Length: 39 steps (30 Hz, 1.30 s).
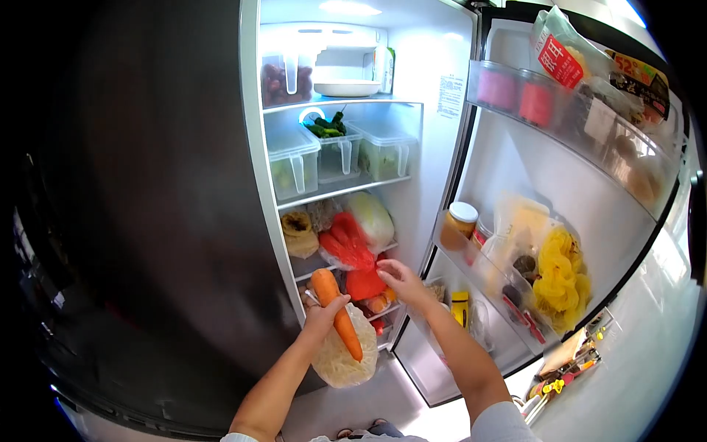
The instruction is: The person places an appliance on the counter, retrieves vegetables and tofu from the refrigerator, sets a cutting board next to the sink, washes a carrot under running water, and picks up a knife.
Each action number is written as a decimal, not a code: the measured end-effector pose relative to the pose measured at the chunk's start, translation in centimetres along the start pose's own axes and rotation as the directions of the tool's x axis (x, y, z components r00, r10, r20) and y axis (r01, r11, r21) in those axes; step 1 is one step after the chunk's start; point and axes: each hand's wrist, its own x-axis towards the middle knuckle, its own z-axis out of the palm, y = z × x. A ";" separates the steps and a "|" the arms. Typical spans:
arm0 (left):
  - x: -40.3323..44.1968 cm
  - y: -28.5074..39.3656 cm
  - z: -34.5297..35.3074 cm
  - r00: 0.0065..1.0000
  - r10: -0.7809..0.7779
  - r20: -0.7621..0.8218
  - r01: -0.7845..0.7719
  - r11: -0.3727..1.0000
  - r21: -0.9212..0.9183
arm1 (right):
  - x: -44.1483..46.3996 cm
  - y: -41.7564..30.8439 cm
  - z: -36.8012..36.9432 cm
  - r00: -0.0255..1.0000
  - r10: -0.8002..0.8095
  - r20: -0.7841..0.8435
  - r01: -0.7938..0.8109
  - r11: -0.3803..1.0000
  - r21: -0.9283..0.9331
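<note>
The carrot (342, 320) tilts in your left hand (322, 315), which grips it in front of the lower shelves, with a pale plastic bag (345, 368) hanging just beneath. Your right hand (398, 276) is unclenched, fingers loosely curled beside the red bag (346, 241); you can't tell whether they touch. Behind it sits a cabbage (370, 218), inside the open fridge (448, 147).

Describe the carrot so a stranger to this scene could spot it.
Find the open fridge. In front of its lower part, the left hand holds the carrot over a pale bag. Unlike that bag, it's orange and tapers to a point.
</note>
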 end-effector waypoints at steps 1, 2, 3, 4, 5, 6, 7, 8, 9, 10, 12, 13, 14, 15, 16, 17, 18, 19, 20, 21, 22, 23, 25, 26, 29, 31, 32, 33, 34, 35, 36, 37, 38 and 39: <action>0.8 0.3 0.0 0.999 0.053 -0.013 -0.053 0.998 -0.022 | 1.9 0.3 0.0 1.000 -0.015 -0.014 0.015 0.999 0.050; 1.1 1.0 -0.1 0.999 0.042 -0.019 -0.043 0.999 -0.028 | 3.7 0.6 -0.1 0.999 -0.026 -0.024 0.027 0.998 0.051; 1.0 2.2 -0.1 0.999 0.031 -0.026 -0.032 0.999 -0.035 | 5.4 0.4 -0.1 0.999 -0.036 -0.033 0.038 0.998 0.053; 0.9 3.1 0.1 0.999 0.018 -0.035 -0.020 0.999 -0.046 | 7.1 -0.4 -0.2 0.998 -0.045 -0.039 0.047 0.997 0.054; 0.9 3.7 0.3 0.999 0.016 -0.043 -0.019 0.998 -0.067 | 8.4 -1.1 -0.1 0.994 -0.075 -0.082 0.076 0.997 0.015; 1.0 4.3 0.4 0.999 0.016 -0.052 -0.021 0.996 -0.088 | 9.7 -2.0 -0.2 0.990 -0.113 -0.083 0.111 0.993 -0.032; 1.5 4.9 0.6 0.998 0.021 -0.062 -0.028 0.994 -0.108 | 11.3 -2.9 -0.3 0.984 -0.156 -0.084 0.150 0.986 -0.078; 2.2 5.5 0.7 0.997 0.030 -0.073 -0.037 0.995 -0.097 | 12.9 -3.6 -0.3 0.976 -0.202 -0.087 0.191 0.974 -0.121; 3.0 6.0 0.9 0.996 0.041 -0.082 -0.047 0.995 -0.084 | 14.4 -4.2 -0.3 0.966 -0.234 -0.112 0.219 0.967 -0.132; 3.8 6.5 1.0 0.995 0.048 -0.090 -0.055 0.996 -0.071 | 15.9 -4.9 -0.6 0.946 -0.300 -0.122 0.275 0.943 -0.185; 5.0 7.9 1.7 0.989 0.100 -0.110 -0.110 0.991 -0.082 | 19.0 -6.4 -1.3 0.895 -0.425 -0.132 0.374 0.880 -0.293; 5.6 8.7 2.2 0.985 0.124 -0.117 -0.134 0.987 -0.086 | 20.6 -7.0 -1.5 0.882 -0.447 -0.151 0.392 0.873 -0.291; 6.0 9.5 2.7 0.978 0.151 -0.142 -0.162 0.985 -0.067 | 22.2 -7.5 -1.7 0.852 -0.498 -0.159 0.430 0.840 -0.332; 6.2 10.4 3.3 0.970 0.178 -0.165 -0.188 0.981 -0.048 | 23.8 -8.0 -1.9 0.820 -0.549 -0.164 0.464 0.804 -0.372; 6.6 11.3 3.6 0.960 0.207 -0.187 -0.216 0.976 -0.026 | 25.3 -8.4 -2.1 0.782 -0.600 -0.169 0.497 0.764 -0.413; 7.2 11.9 3.8 0.957 0.220 -0.190 -0.230 0.973 -0.031 | 26.7 -8.8 -2.3 0.789 -0.597 -0.146 0.487 0.751 -0.446; 7.7 12.4 3.9 0.954 0.230 -0.193 -0.242 0.970 -0.037 | 28.0 -8.9 -2.4 0.797 -0.592 -0.122 0.475 0.738 -0.479; 8.1 12.9 3.9 0.950 0.243 -0.196 -0.255 0.966 -0.043 | 29.3 -9.1 -2.5 0.803 -0.587 -0.099 0.465 0.722 -0.513; 8.5 13.4 4.0 0.949 0.232 -0.215 -0.249 0.967 -0.054 | 30.6 -9.2 -2.6 0.809 -0.583 -0.076 0.454 0.702 -0.548; 8.8 13.7 4.0 0.948 0.219 -0.233 -0.240 0.968 -0.067 | 31.4 -9.7 -2.5 0.828 -0.558 -0.054 0.425 0.687 -0.589; 9.1 14.0 3.9 0.947 0.205 -0.249 -0.231 0.970 -0.080 | 32.0 -10.0 -2.5 0.853 -0.520 -0.051 0.385 0.691 -0.613; 9.5 14.2 3.8 0.946 0.187 -0.263 -0.219 0.971 -0.098 | 32.7 -10.4 -2.4 0.875 -0.482 -0.051 0.343 0.691 -0.636; 10.8 14.2 3.7 0.935 0.215 -0.281 -0.269 0.948 -0.168 | 34.4 -10.9 -2.1 0.931 -0.362 -0.045 0.241 0.702 -0.670; 11.4 14.2 3.6 0.930 0.227 -0.290 -0.291 0.935 -0.201 | 35.2 -11.3 -1.9 0.965 -0.263 -0.015 0.172 0.671 -0.722; 13.6 14.1 3.0 0.911 0.292 -0.290 -0.359 0.910 -0.210 | 37.5 -12.2 -1.4 1.000 -0.019 0.004 0.015 0.568 -0.823; 14.1 14.3 3.2 0.882 0.343 -0.323 -0.415 0.890 -0.189 | 38.5 -12.4 -1.7 0.999 0.043 0.026 -0.007 0.633 -0.774; 14.4 14.7 3.3 0.866 0.372 -0.334 -0.446 0.877 -0.178 | 38.9 -12.6 -2.1 0.997 0.070 0.033 -0.022 0.662 -0.749; 14.6 15.0 3.3 0.857 0.384 -0.342 -0.462 0.868 -0.182 | 39.6 -12.1 -2.5 0.997 0.047 0.059 0.012 0.682 -0.731; 14.8 15.3 3.2 0.848 0.395 -0.354 -0.478 0.859 -0.185 | 40.3 -11.4 -2.6 0.999 0.002 0.052 0.035 0.714 -0.699; 15.1 15.5 3.1 0.836 0.408 -0.366 -0.496 0.848 -0.188 | 41.1 -10.6 -2.7 0.998 -0.044 0.043 0.062 0.744 -0.666; 15.3 15.7 3.1 0.826 0.397 -0.399 -0.500 0.844 -0.194 | 41.6 -10.5 -2.8 0.995 -0.092 0.035 0.094 0.770 -0.631; 15.5 15.7 3.2 0.814 0.385 -0.434 -0.503 0.841 -0.198 | 42.1 -10.5 -2.8 0.995 -0.088 0.050 0.100 0.775 -0.624; 15.7 15.7 3.3 0.802 0.373 -0.467 -0.507 0.838 -0.201 | 42.5 -10.2 -2.6 0.986 -0.139 0.095 0.168 0.788 -0.593; 15.9 15.7 3.6 0.802 0.375 -0.465 -0.506 0.840 -0.195 | 42.4 -10.0 -2.3 0.972 -0.189 0.137 0.233 0.795 -0.560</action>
